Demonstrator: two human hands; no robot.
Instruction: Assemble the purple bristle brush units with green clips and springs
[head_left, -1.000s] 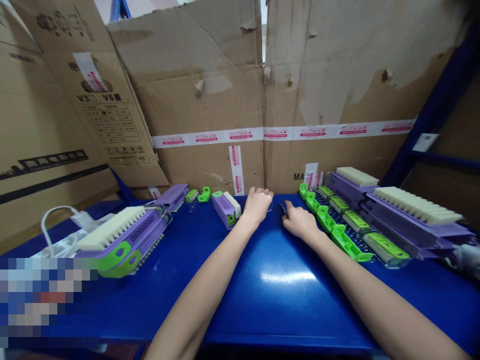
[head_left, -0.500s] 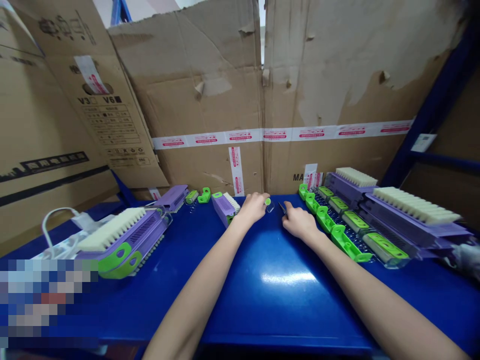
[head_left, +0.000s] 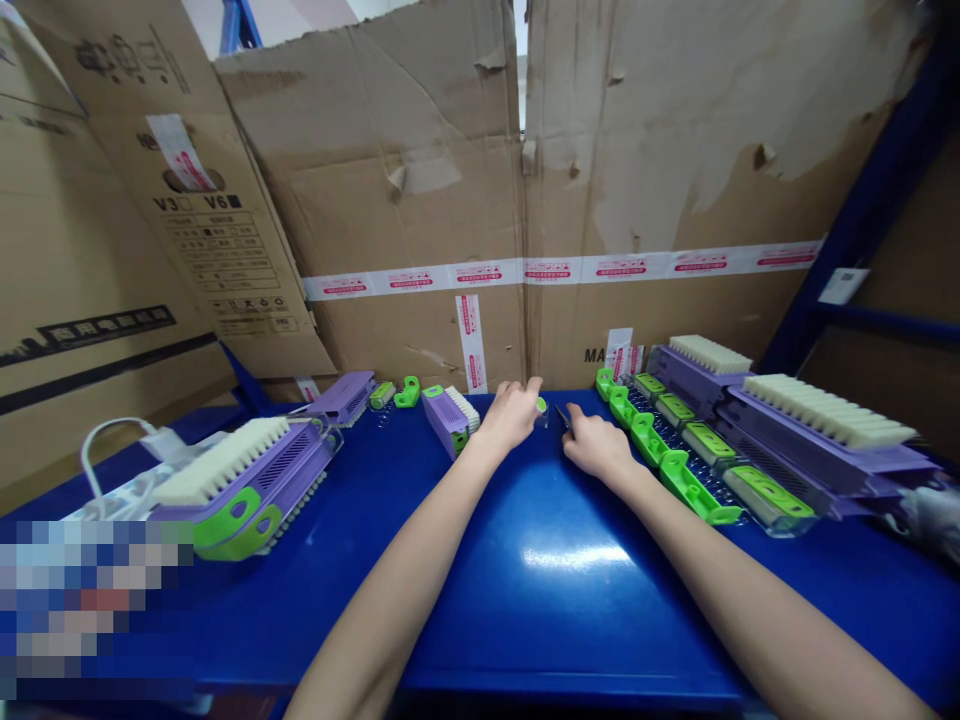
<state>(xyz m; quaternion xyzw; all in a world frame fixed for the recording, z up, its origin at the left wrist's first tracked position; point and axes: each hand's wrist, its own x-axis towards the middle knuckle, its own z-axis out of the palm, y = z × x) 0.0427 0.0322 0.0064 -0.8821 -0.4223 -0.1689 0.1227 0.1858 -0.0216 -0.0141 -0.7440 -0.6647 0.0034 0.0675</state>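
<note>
My left hand (head_left: 514,413) is closed around a small clear part with a green end (head_left: 541,407), near the back of the blue table. Most of that part is hidden by the fingers, and one finger or the thumb sticks up. Just to its right, my right hand (head_left: 596,443) grips a thin dark tool (head_left: 562,416) whose tip points toward the clear part. I cannot make out the tool's kind. Left of my left hand lies a purple housing with cream bristles (head_left: 448,420).
On the right stand a row of green brackets (head_left: 646,440), clear parts with green tops (head_left: 705,440) and purple housings with cream blocks (head_left: 825,420). At left are a larger purple-green housing (head_left: 255,500) and a white cable (head_left: 94,440). Cardboard (head_left: 412,200) walls the back.
My left hand has shifted slightly right, and its finger or thumb now points up more. The green end has turned in its grip. My right hand has barely moved.
</note>
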